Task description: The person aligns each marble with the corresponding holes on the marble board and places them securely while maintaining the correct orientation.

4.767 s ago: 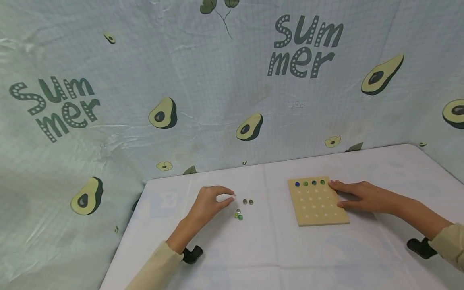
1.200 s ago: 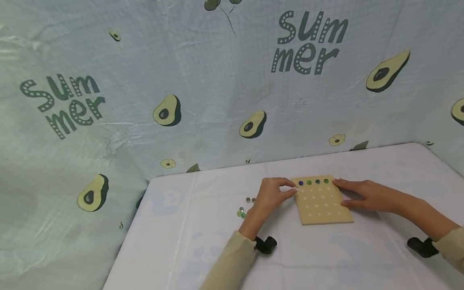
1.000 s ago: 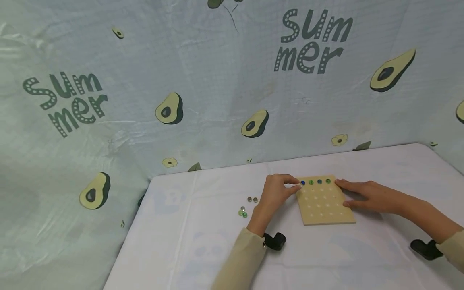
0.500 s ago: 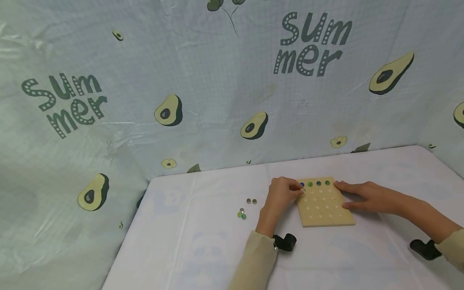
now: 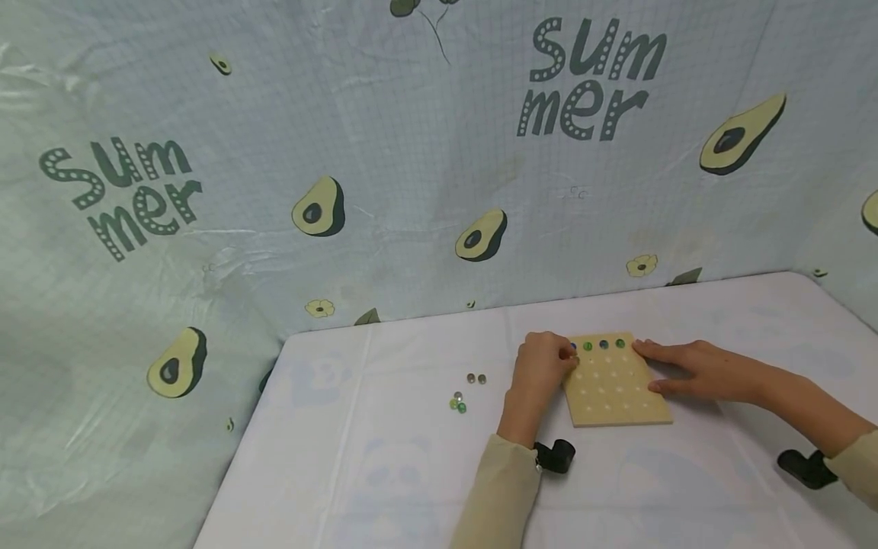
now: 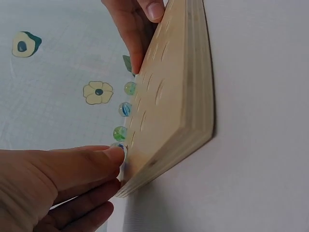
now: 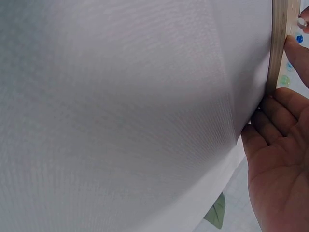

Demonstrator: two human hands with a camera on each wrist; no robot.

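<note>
A square wooden board point(image 5: 617, 396) with rows of small dimples lies on the table, slightly turned. Along its far row sit several glass marbles: a blue marble point(image 7: 300, 38) partly behind my left fingers in the head view, then a green marble point(image 5: 588, 346), a blue-green marble point(image 5: 604, 345) and another green marble point(image 5: 620, 343). At the board's left edge my left hand point(image 5: 540, 370) pinches a clear marble point(image 7: 301, 22) between thumb and fingertips, close over the dimples. My right hand point(image 5: 700, 369) rests against the right edge, fingers fairly straight, index at the far corner.
Left of the board, two greyish marbles point(image 5: 476, 379) lie side by side on the white cloth. Nearer me is a cluster of a clear marble point(image 5: 458, 396), a yellow-green marble point(image 5: 453, 404) and a green marble point(image 5: 462, 408). A printed curtain point(image 5: 384, 152) hangs behind the table.
My left hand has come right from beside the loose marbles to the board's left side, carrying the clear marble, and its wrist has turned. My right hand has stayed at the board's edge.
</note>
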